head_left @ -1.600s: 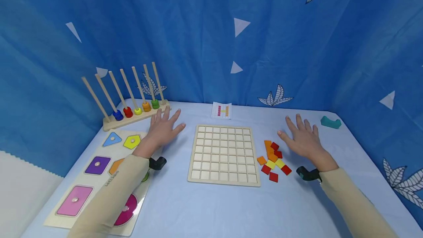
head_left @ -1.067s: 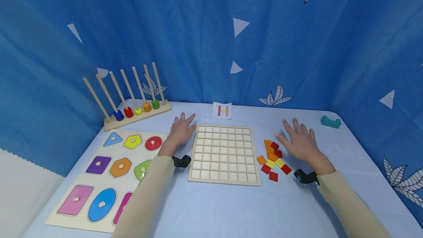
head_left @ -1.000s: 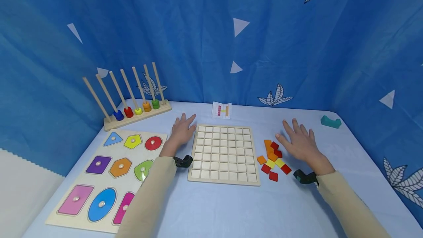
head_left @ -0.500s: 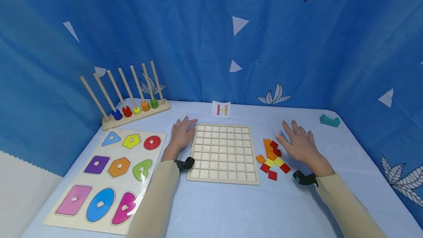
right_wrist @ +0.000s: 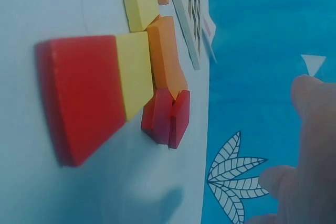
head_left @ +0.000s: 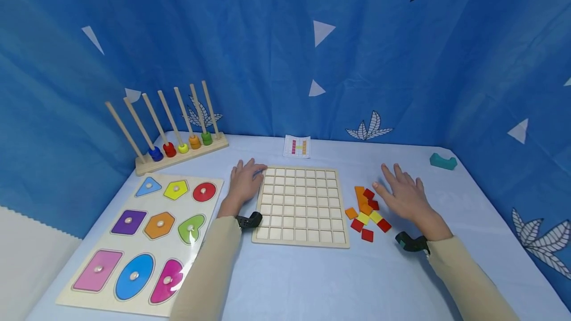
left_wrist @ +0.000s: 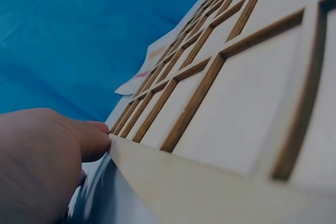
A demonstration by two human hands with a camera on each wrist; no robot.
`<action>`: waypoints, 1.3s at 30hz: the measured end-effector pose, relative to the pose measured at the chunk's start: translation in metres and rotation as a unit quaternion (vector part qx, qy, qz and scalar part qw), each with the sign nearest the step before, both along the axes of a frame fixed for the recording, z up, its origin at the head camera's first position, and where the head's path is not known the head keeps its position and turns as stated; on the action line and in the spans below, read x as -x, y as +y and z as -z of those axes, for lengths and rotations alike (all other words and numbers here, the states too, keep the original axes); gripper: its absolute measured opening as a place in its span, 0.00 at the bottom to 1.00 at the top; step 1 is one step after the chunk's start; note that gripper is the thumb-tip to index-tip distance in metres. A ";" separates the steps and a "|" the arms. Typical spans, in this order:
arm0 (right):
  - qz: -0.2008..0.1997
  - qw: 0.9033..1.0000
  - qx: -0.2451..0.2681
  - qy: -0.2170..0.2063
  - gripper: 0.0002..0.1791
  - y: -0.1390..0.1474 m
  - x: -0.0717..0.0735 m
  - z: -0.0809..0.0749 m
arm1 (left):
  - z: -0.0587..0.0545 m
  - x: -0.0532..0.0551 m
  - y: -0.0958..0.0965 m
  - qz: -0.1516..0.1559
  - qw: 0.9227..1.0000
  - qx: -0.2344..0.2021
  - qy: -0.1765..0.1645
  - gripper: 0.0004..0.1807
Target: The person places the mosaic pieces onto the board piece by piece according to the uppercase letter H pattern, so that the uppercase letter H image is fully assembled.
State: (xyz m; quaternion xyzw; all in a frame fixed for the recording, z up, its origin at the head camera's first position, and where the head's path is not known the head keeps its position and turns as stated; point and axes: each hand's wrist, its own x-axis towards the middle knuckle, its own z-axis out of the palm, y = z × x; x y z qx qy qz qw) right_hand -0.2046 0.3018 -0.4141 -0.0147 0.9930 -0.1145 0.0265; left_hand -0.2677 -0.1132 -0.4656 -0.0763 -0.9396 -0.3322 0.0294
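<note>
The left sleeve [head_left: 207,271] hides part of the shape puzzle's [head_left: 116,242] right edge. The orange tiles [head_left: 362,202] overlap, their count unclear; five red tiles [head_left: 368,235] and two yellow tiles [head_left: 363,218] lie among them, right of the seven-by-seven grid board [head_left: 300,211]. The left hand [head_left: 244,182], relaxed and grasping nothing, touches the board's far-left corner; the right hand [head_left: 403,196], fingers spread and ungripping, hovers right of the tiles, cut off in its wrist view.

Soft light covers the pale-blue cloth-covered table [head_left: 312,281], shadows faint. Glare catches the glossy magenta puzzle piece [head_left: 165,289]. Wrist views look hazy.
</note>
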 end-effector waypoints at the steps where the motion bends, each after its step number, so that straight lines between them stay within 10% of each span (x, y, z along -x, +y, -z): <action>1: 0.000 1.000 0.000 0.000 0.47 0.000 -0.001 0.000 | 0.000 0.000 0.000 0.000 1.000 0.001 0.003 0.21; 39: -0.059 0.997 0.046 0.021 0.38 -0.013 -0.001 0.014 | 0.001 0.000 0.000 -0.005 1.000 0.002 0.001 0.21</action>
